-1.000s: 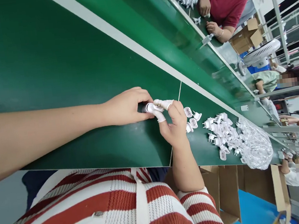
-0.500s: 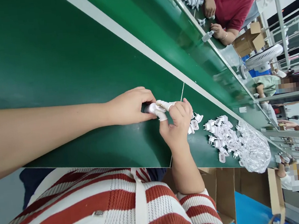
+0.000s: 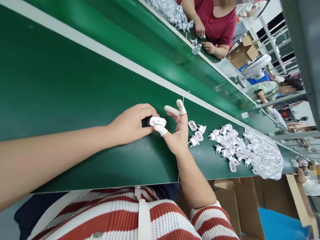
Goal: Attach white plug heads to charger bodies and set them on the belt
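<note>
White plug part (image 3: 156, 121) pinched in left hand (image 3: 131, 124); right hand (image 3: 177, 135) spread open

Left fingers closed round the plug part, held low over the green belt (image 3: 57, 81), near its front edge. Right hand slack, gripping nothing, finger cots (image 3: 179, 106) pointing up, thumb tip just beside the part; contact cannot be told. A few loose plug parts (image 3: 194, 131) on the belt just beyond the right hand, then a heap of them (image 3: 230, 144) against a clear plastic bag (image 3: 265, 156). Co-worker's hand (image 3: 211, 47) on the far belt
</note>
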Available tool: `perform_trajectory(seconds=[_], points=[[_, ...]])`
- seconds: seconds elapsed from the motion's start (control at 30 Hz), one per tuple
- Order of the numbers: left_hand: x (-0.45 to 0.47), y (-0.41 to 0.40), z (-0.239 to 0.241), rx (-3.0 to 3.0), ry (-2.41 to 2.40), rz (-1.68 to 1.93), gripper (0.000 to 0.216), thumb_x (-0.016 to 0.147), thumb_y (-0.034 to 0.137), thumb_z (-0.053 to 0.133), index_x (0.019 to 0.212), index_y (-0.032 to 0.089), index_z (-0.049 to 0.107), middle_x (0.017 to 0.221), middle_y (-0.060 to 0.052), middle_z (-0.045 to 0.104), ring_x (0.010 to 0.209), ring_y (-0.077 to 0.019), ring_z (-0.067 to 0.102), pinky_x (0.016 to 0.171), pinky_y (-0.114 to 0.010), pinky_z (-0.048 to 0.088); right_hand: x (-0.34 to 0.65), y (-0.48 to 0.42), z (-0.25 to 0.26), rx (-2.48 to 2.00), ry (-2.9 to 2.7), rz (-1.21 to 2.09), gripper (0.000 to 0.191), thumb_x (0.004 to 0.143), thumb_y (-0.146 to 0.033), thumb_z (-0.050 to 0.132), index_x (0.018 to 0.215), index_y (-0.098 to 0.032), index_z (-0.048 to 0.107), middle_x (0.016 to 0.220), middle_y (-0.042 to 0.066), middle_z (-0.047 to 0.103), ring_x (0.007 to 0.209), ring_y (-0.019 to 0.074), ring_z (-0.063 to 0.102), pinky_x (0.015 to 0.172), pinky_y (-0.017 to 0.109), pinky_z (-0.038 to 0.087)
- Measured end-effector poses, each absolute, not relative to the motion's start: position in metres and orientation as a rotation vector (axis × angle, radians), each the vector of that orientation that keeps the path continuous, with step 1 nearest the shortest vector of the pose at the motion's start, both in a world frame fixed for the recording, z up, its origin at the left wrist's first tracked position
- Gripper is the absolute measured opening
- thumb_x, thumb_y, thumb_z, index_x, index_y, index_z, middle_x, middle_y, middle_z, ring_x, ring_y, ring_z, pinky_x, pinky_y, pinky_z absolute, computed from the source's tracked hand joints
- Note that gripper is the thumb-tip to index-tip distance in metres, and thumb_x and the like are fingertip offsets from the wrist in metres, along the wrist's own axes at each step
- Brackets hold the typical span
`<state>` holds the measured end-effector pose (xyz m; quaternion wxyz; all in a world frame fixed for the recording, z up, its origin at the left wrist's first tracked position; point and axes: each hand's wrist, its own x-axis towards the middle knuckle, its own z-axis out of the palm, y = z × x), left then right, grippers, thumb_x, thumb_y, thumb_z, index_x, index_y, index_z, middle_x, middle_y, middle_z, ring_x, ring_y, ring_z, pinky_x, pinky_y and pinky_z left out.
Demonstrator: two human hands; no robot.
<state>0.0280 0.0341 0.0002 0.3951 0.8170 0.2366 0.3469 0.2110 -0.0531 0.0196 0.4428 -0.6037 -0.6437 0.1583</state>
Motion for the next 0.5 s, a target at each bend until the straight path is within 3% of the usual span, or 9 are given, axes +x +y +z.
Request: perform_trajectory(seconds=[0.07,0.23,0.33,0.4,0.5], points=[[0.025,0.03,0.004,2.13,0.557,1.065,0.026,0.091,0.027,0.059,0.111,0.02,0.074,0.115,-0.008,0.075,0.107,-0.0242,0.07,0.095,-0.039,0.055,0.212,-0.053,0.018,-1.387,-1.559,0.523,0.089,0.087,-0.057,0.079,0.159,-0.027,0.036,0.154,0.017,0.055,0.132,0.0269,0.065,0.112,0.048,0.055],[0.018,0.022,0.01,2.252,0.451,1.417,0.025,0.094,0.02,0.06,0.114,0.025,0.074,0.116,-0.008,0.077,0.109,-0.0239,0.073,0.094,-0.04,0.058,0.21,-0.059,0.021,-1.239,-1.702,0.448,0.051,0.095,-0.049,0.072,0.14,-0.028,0.06,0.141,0.013,0.064,0.132,0.0267,0.066,0.107,0.045,0.061],[0.018,0.021,0.009,2.268,0.483,1.416,0.022,0.095,0.024,0.062,0.113,0.026,0.074,0.114,-0.008,0.079,0.109,-0.0247,0.074,0.091,-0.04,0.059,0.209,-0.061,0.025,-1.17,-1.721,0.342,0.046,0.095,-0.047,0.073,0.137,-0.029,0.065,0.139,0.012,0.066,0.131,0.028,0.067,0.105,0.046,0.062],[0.019,0.02,0.008,2.266,0.483,1.391,0.021,0.096,0.027,0.062,0.114,0.026,0.074,0.114,-0.008,0.079,0.108,-0.0246,0.075,0.091,-0.04,0.059,0.209,-0.061,0.027,-1.132,-1.708,0.309,0.045,0.094,-0.046,0.076,0.135,-0.029,0.067,0.134,0.011,0.07,0.124,0.0267,0.07,0.099,0.044,0.064],[0.021,0.018,0.005,2.234,0.415,1.422,0.026,0.098,0.031,0.067,0.122,0.024,0.07,0.115,-0.008,0.079,0.106,-0.0234,0.075,0.092,-0.037,0.058,0.209,-0.061,0.03,-1.145,-1.669,0.234,0.04,0.089,-0.045,0.082,0.125,-0.029,0.072,0.112,0.006,0.076,0.096,0.0208,0.074,0.081,0.037,0.066]])
